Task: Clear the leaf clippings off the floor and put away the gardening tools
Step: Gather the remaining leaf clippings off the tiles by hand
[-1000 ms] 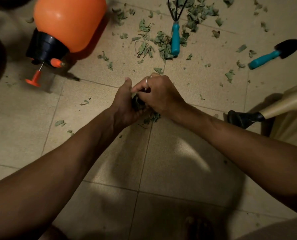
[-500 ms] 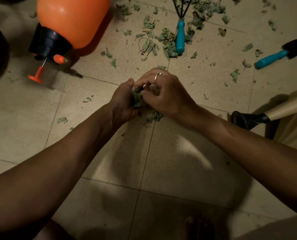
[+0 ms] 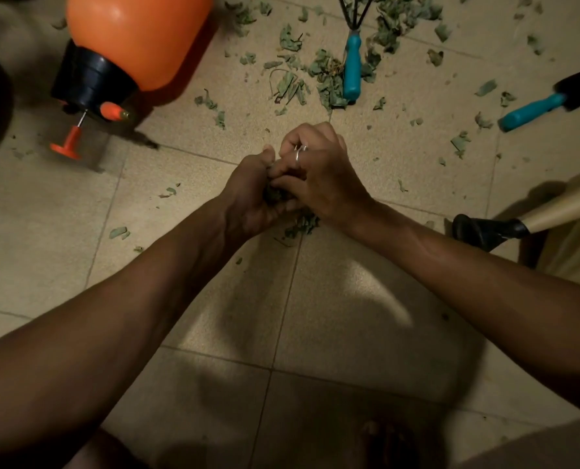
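Observation:
My left hand (image 3: 248,201) and my right hand (image 3: 319,177) are pressed together over the tiled floor, cupping a wad of green leaf clippings (image 3: 276,194) between them. A few clippings (image 3: 302,226) lie just under my right wrist. More clippings (image 3: 326,76) are scattered across the tiles farther ahead. A small hand rake with a teal handle (image 3: 352,67) lies among them. A teal-handled trowel with a black blade (image 3: 549,101) lies at the right.
An orange pressure sprayer (image 3: 129,38) with a black cap lies on its side at the upper left. At the right edge a black-tipped tool with a pale wooden handle (image 3: 532,218) rests on the floor. My knee and foot show at the bottom.
My hands have stayed together, closing tighter on the gathered clippings. The view has shifted slightly, so the sprayer and tools sit a little lower in frame.

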`<state>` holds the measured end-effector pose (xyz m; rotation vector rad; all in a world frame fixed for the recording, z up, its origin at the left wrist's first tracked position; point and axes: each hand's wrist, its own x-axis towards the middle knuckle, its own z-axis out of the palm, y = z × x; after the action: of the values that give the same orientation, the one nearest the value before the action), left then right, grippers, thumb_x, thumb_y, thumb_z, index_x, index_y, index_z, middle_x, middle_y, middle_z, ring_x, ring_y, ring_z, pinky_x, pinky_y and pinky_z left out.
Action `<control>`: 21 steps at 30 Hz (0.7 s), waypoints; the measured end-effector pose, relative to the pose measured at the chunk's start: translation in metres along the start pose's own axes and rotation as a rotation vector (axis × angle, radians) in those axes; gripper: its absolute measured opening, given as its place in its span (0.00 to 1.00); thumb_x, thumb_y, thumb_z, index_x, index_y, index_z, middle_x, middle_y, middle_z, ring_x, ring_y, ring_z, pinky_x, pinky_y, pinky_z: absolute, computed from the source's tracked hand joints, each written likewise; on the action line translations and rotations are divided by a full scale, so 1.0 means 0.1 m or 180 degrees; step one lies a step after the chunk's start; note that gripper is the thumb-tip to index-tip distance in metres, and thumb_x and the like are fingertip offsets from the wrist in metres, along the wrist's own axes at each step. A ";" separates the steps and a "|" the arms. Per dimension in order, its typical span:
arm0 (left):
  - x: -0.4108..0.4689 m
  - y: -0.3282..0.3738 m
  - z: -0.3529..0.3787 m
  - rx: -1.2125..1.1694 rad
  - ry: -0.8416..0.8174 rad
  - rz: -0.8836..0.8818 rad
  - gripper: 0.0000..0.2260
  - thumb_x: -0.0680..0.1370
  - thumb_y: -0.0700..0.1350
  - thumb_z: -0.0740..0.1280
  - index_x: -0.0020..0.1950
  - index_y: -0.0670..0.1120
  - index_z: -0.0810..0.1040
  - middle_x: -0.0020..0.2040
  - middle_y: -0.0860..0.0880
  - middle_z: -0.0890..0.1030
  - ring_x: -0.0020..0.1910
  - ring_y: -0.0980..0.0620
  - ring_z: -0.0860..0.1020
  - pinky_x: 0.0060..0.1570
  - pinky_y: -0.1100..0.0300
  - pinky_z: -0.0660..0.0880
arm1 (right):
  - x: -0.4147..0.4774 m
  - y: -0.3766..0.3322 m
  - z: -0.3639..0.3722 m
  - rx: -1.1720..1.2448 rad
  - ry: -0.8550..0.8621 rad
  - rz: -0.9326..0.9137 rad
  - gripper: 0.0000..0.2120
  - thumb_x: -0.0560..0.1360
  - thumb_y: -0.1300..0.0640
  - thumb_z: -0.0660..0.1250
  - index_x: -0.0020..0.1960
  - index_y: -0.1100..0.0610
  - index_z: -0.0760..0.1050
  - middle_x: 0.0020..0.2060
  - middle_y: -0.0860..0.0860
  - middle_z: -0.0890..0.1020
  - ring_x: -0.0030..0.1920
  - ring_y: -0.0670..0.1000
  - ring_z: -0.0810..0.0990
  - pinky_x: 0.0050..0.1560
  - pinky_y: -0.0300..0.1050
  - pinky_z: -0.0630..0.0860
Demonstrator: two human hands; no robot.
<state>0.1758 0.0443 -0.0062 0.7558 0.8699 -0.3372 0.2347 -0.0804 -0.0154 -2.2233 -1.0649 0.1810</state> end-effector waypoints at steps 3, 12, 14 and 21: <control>0.00 -0.01 0.03 -0.0028 -0.0141 0.0044 0.22 0.88 0.48 0.48 0.51 0.41 0.78 0.38 0.45 0.85 0.38 0.50 0.86 0.38 0.53 0.84 | 0.03 0.02 -0.03 -0.0021 0.0039 0.0035 0.05 0.71 0.49 0.75 0.41 0.50 0.83 0.48 0.48 0.76 0.55 0.51 0.71 0.55 0.53 0.67; 0.09 0.00 -0.12 0.0089 -0.0215 0.0007 0.12 0.85 0.46 0.59 0.43 0.47 0.74 0.28 0.52 0.72 0.24 0.58 0.71 0.21 0.65 0.70 | 0.02 -0.03 -0.09 0.0976 -0.0079 0.0218 0.05 0.74 0.59 0.69 0.47 0.56 0.84 0.51 0.51 0.77 0.53 0.52 0.77 0.54 0.54 0.77; 0.13 0.01 -0.18 -0.0042 -0.0069 -0.0105 0.17 0.86 0.51 0.57 0.38 0.50 0.70 0.28 0.54 0.67 0.23 0.59 0.64 0.19 0.67 0.63 | -0.08 -0.02 -0.09 0.1035 0.0309 0.0297 0.08 0.76 0.62 0.68 0.52 0.60 0.83 0.53 0.54 0.77 0.54 0.52 0.78 0.53 0.53 0.79; 0.11 0.11 -0.33 -0.0143 0.0335 0.0152 0.21 0.86 0.52 0.55 0.33 0.52 0.65 0.28 0.54 0.60 0.26 0.56 0.56 0.20 0.64 0.56 | -0.76 0.26 0.29 -0.0339 -0.0400 -0.0114 0.53 0.66 0.30 0.74 0.79 0.59 0.61 0.79 0.59 0.59 0.80 0.59 0.54 0.76 0.68 0.55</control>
<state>0.1697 0.0760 -0.0236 0.7567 0.9539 -0.2364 0.1905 -0.1338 -0.0655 -2.3108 -1.2064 0.2567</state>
